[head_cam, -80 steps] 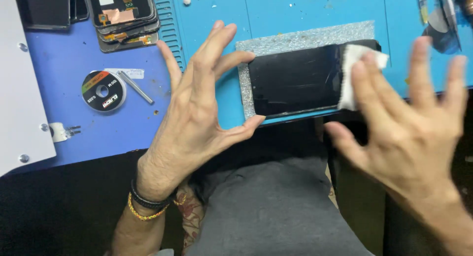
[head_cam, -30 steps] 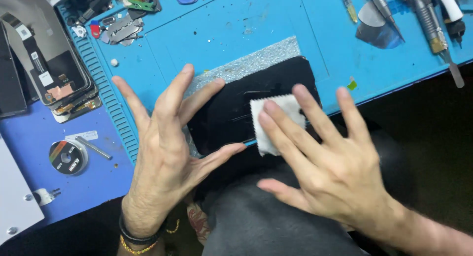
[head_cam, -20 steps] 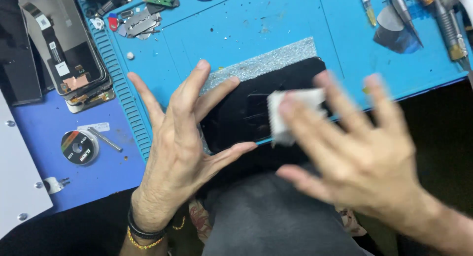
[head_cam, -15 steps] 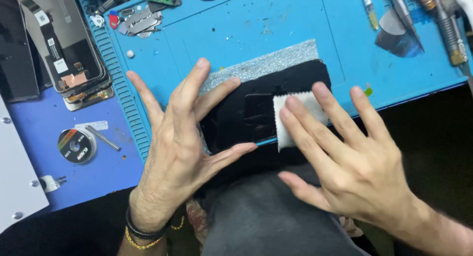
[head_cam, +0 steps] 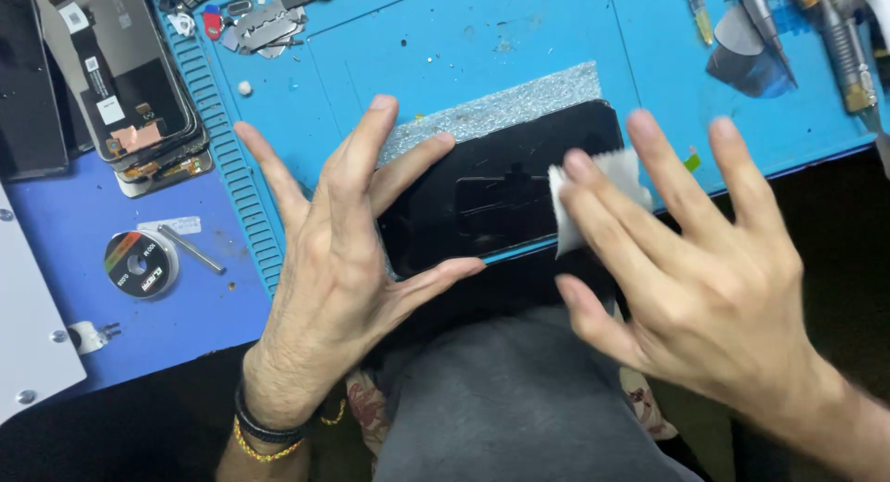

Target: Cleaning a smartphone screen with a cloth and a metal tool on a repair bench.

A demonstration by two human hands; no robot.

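At the far left edge of the frame a white panel point(head_cam: 28, 343) lies on the counter point(head_cam: 74, 236), which is dark blue here. In the upper left a stack of opened phones point(head_cam: 116, 83) rests with their insides facing up. Below it, left of centre, a small round spool of tape point(head_cam: 141, 264) lies flat, with a thin metal rod point(head_cam: 190, 248) just beside it to the right. A bright blue work mat point(head_cam: 445, 46) covers the counter from there to the right edge, its ribbed border running down at the left. Small metal parts point(head_cam: 255, 23) sit near the top of the mat.

The left hand point(head_cam: 338, 269) is in the centre left, fingers spread wide, its grip released; the thumb tip and the fingers rest on the left end of the black phone screen point(head_cam: 491, 199). A dark band and a beaded bracelet point(head_cam: 264, 431) circle the wrist. The screen lies flat in the middle of the frame at the near edge of the mat, on a grey glittery pad point(head_cam: 519, 102) that shows behind it.

The right hand point(head_cam: 705, 278) is in the centre right, fingers stretched out and slightly blurred, pressing a white cloth point(head_cam: 612, 181) flat against the right end of the screen, not clenched around it. In the upper right, tweezers and other hand tools point(head_cam: 834, 28) lie on the mat
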